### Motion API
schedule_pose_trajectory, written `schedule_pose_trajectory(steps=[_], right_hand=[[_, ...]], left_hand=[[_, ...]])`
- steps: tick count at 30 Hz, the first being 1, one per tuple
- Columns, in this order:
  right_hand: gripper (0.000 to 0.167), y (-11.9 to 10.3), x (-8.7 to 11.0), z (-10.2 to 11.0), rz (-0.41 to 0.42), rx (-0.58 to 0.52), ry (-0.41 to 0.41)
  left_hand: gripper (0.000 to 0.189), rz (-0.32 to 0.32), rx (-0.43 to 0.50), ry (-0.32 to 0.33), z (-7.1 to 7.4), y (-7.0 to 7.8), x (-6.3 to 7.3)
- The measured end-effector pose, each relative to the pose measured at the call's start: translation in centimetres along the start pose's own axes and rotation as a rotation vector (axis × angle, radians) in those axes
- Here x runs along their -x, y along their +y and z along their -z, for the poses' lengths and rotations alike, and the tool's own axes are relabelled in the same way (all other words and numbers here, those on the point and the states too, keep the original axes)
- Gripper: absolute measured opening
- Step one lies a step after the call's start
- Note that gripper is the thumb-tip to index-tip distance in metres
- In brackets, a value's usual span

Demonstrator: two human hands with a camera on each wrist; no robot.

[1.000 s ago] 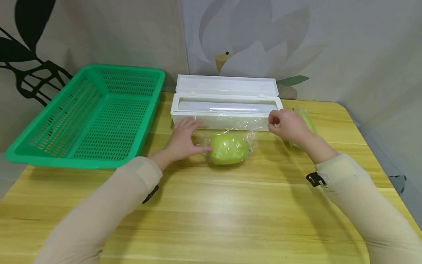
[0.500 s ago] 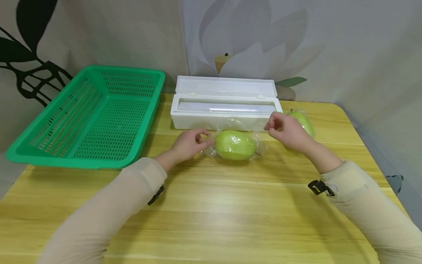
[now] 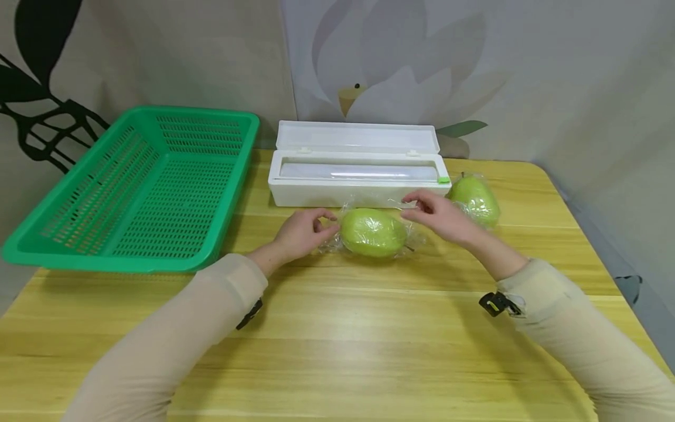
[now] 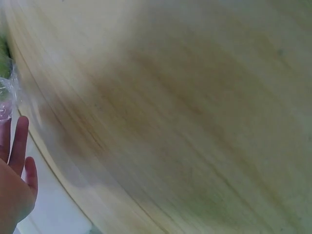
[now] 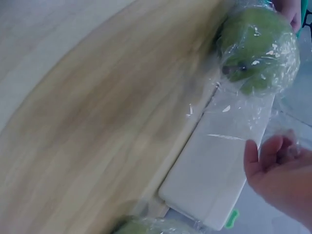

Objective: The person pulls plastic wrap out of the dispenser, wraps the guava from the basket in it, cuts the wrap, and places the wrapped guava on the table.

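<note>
A green pear (image 3: 373, 232) in clear plastic wrap lies on its side on the table, its stem pointing right. At its left end, my left hand (image 3: 302, 235) pinches the loose plastic wrap (image 3: 330, 244) between thumb and forefinger. In the left wrist view, the other fingers (image 4: 18, 146) of that hand stand fairly straight. My right hand (image 3: 437, 215) is at the pear's upper right, and its curled fingertips pinch a loose edge of the wrap in the right wrist view. Behind the pear sits a white plastic wrap dispenser (image 3: 358, 192), lid up, the roll (image 3: 358, 171) visible inside.
A second wrapped pear (image 3: 476, 199) stands to the right of the dispenser, just beyond my right hand. A green slotted basket (image 3: 211, 258) occupies the table's left side. A bright green slider (image 3: 444, 180) sits at the dispenser's right end. Cloth hangs behind the table.
The pear has turned slightly and shifted right. My left hand has come from the dispenser's front down to the pear's left end. My right hand has moved left, uncovering the second pear.
</note>
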State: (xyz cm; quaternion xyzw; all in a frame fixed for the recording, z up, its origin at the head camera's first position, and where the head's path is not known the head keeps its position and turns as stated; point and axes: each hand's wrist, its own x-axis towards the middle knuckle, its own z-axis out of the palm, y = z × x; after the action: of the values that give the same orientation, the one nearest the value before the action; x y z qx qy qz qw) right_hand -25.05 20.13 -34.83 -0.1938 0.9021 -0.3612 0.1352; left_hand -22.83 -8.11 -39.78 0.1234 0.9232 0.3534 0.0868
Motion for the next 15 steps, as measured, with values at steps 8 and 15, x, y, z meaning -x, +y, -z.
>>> schedule_pose_trajectory(steps=[8, 15], right_hand=[[0.057, -0.5, -0.4, -1.4, 0.015, 0.178, -0.008], [0.051, -0.6, -0.5, -1.4, 0.032, 0.175, 0.036]], left_hand=[[0.043, 0.002, -0.014, 0.042, 0.7, -0.2, 0.2], [0.061, -0.093, -0.074, 0.311, 2.0, 1.2, -0.2]])
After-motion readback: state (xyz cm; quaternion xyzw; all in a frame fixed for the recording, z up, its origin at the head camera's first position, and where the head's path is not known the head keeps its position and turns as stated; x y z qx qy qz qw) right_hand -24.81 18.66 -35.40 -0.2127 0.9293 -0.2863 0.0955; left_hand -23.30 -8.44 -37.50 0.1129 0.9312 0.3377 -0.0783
